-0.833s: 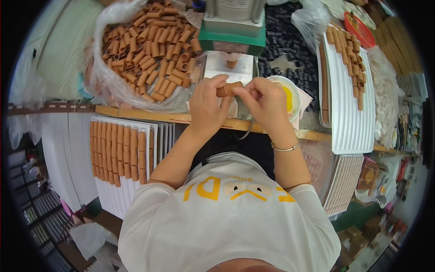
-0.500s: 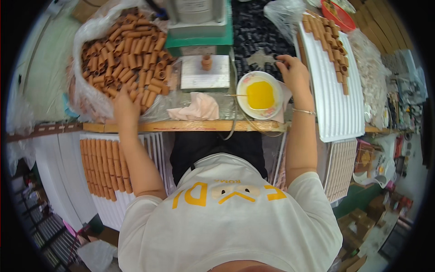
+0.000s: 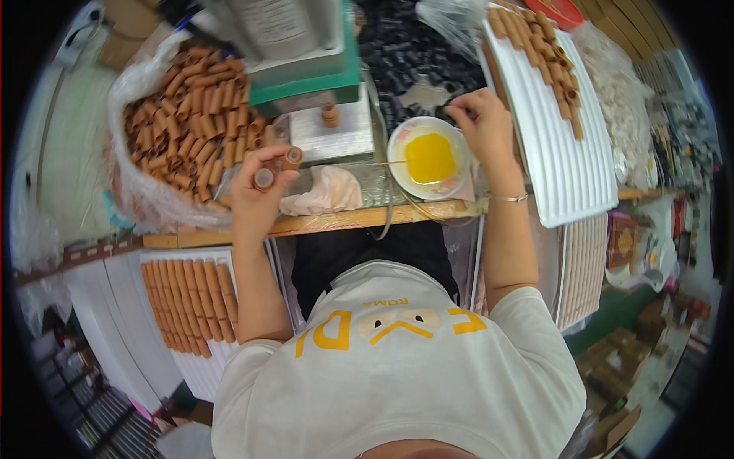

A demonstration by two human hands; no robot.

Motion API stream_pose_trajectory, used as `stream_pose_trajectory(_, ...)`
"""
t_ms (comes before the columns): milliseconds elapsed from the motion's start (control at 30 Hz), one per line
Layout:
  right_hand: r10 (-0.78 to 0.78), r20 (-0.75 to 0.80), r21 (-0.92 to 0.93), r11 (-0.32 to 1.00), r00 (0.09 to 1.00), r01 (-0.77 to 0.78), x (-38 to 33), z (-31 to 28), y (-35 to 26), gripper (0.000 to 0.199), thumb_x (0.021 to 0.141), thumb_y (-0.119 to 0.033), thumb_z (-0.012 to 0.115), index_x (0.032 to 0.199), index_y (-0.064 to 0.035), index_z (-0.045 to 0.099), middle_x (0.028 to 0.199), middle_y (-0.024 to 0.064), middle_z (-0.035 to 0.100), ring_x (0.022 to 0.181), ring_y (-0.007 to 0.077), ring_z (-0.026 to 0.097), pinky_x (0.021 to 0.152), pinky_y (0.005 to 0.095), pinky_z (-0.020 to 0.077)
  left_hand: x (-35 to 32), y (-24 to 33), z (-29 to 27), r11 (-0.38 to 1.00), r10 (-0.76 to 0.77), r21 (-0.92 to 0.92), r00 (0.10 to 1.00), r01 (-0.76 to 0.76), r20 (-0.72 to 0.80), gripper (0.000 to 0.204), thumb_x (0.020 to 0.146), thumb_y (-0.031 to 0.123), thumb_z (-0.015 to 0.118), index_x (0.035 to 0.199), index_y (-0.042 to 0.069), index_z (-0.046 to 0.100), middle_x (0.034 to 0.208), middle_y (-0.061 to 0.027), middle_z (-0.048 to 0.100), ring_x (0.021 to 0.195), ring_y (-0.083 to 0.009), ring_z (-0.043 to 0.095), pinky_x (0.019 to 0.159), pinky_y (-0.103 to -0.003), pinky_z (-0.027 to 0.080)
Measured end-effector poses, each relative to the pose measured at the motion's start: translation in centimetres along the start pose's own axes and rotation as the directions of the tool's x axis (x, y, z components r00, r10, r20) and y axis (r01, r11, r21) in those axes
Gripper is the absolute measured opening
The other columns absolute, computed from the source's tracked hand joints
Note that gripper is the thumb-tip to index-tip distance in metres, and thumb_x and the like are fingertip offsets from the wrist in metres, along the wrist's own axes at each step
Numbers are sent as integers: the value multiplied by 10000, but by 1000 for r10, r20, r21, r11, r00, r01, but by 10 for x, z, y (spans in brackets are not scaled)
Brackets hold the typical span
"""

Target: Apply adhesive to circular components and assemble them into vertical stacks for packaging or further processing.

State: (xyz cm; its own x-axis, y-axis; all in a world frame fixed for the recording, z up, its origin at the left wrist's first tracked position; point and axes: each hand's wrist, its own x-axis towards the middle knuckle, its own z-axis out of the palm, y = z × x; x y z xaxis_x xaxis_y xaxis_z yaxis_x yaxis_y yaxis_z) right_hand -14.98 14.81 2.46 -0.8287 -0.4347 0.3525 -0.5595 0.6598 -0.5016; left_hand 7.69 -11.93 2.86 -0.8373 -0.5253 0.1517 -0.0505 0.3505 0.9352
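My left hand (image 3: 258,187) is closed around two short brown tubes (image 3: 292,157), their open ends facing up, in front of the plastic bag (image 3: 126,180). Many like tubes (image 3: 195,115) lie heaped in that bag. My right hand (image 3: 485,126) pinches what looks like a small black piece (image 3: 447,109), partly hidden by the fingers, above the far right rim of a white bowl (image 3: 397,164). Yellow liquid (image 3: 430,158) and a thin stick are in the bowl. Behind it spreads a pile of small black pieces (image 3: 413,50).
A green-and-grey machine (image 3: 306,84) stands mid-table; a brown part (image 3: 330,115) sits upright on its metal block (image 3: 352,134). A pink cloth (image 3: 329,190) lies before it. White ridged trays with rows of brown tubes are at right (image 3: 569,172) and lower left (image 3: 195,367).
My left hand has come out of the tube heap toward the table's front edge, now with two tubes. My right hand's fingers have drawn together near the bowl. The whole view has turned slightly.
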Motion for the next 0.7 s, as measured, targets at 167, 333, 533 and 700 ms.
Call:
stream_pose_trajectory(167, -186, -73, 193, 961, 980, 197, -51, -11, -15, 98, 716, -122, 777, 776, -93, 705, 800, 54, 606, 752, 261, 608, 634, 391, 458, -4, 2, 47, 990, 127, -80, 971, -113, 205, 371, 719, -5, 757, 1075, 61, 678, 930, -29, 633, 889, -174, 552, 819, -275, 435)
stream_pose_trajectory(333, -325, 75, 39, 946, 943, 323, -75, -2, -21, 110, 713, -138, 765, 801, -158, 703, 905, -3, 588, 883, 212, 540, 737, 374, 345, -4, 13, 81, 980, 197, -46, 933, -192, 301, 344, 723, 14, 763, 1054, 60, 680, 921, -56, 640, 900, -239, 548, 821, -319, 441)
stream_pose_trajectory(533, -214, -14, 363, 909, 977, 204, -69, -15, -35, 118, 715, -137, 774, 797, -129, 689, 929, 21, 592, 903, 225, 551, 774, 374, 363, -4, 26, 96, 975, 191, 42, 916, -219, 353, 311, 748, 45, 769, 1046, 36, 678, 974, -55, 651, 914, -202, 567, 820, -294, 447)
stream_pose_trajectory(700, -266, -24, 404, 879, 964, 253, -64, -34, -44, 153, 726, -77, 772, 846, -79, 676, 980, 57, 597, 940, 220, 567, 814, 347, 407, 0, 34, 118, 947, 314, -26, 905, -320, 286, 316, 714, 18, 778, 1012, 28, 676, 865, -80, 637, 847, -242, 569, 733, -323, 458)
